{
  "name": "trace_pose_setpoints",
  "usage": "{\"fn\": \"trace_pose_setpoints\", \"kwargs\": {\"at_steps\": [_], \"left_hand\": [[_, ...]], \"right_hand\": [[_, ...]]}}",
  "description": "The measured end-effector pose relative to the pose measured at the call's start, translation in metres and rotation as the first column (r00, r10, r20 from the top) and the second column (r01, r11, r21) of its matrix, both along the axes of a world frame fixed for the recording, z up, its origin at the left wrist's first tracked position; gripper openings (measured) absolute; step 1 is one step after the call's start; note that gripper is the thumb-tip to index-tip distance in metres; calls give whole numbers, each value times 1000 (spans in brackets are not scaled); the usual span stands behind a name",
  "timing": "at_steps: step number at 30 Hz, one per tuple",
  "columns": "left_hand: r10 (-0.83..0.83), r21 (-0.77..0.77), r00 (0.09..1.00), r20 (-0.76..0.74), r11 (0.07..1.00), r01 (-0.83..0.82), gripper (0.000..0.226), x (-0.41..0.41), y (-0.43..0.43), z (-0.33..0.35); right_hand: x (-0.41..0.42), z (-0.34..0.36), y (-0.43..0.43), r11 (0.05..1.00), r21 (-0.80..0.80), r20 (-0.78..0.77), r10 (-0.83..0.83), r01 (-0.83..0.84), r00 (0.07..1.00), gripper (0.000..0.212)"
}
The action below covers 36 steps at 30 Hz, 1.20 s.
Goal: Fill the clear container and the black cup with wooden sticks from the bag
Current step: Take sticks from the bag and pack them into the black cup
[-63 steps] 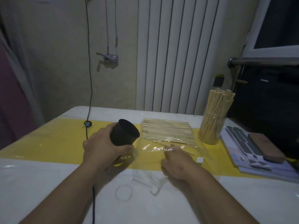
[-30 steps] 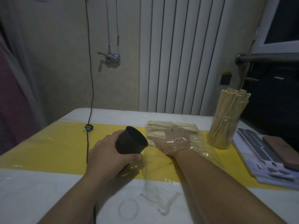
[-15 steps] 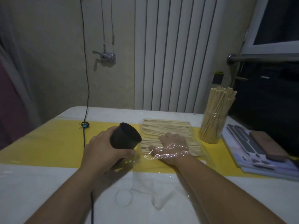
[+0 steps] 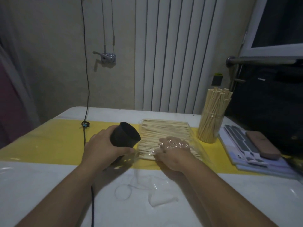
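Tilted black cup [image 4: 125,136] — clear container [image 4: 209,126] upright, seemingly full; bag [image 4: 165,128] flat.

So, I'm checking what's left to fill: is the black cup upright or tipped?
Tipped. The left hand grips the black cup off vertical, its open mouth leaning toward the bag of wooden sticks.

Forearms are bare, as are left hand [image 4: 101,148] and right hand [image 4: 173,154].

A dim room at home.
A white ribbed radiator [image 4: 173,54] lines the plain wall [image 4: 49,63] beside a window [image 4: 278,22], a black bag [image 4: 262,99] sits under it, and the table [image 4: 41,185] wears a yellow-and-white cloth under clear plastic.
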<state>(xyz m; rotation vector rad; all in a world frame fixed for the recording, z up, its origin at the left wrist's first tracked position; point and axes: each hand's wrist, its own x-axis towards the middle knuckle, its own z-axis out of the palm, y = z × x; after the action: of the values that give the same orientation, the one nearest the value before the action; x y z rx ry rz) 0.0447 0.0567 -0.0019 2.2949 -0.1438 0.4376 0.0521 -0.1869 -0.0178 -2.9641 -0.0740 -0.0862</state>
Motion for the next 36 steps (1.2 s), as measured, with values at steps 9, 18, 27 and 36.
{"fn": "trace_pose_setpoints", "kwargs": {"at_steps": [9, 18, 27, 36], "left_hand": [[-21, -1, 1000, 3, 1000, 21, 75, 4, 0, -3], [-35, -5, 999, 1, 999, 35, 74, 5, 0, -3], [-31, -40, 999, -7, 999, 31, 71, 6, -1, -4], [-37, -50, 999, -8, 998, 37, 73, 6, -1, -4]], "right_hand": [[-16, 1, 7, 989, 99, 213, 86, -110, 973, 22], [-5, -4, 5, 991, 23, 142, 128, -132, 982, 17], [-4, -7, 7, 993, 53, 153, 97, -106, 984, 6], [-7, -3, 12, 981, -92, 57, 178, -172, 982, 15]]}}
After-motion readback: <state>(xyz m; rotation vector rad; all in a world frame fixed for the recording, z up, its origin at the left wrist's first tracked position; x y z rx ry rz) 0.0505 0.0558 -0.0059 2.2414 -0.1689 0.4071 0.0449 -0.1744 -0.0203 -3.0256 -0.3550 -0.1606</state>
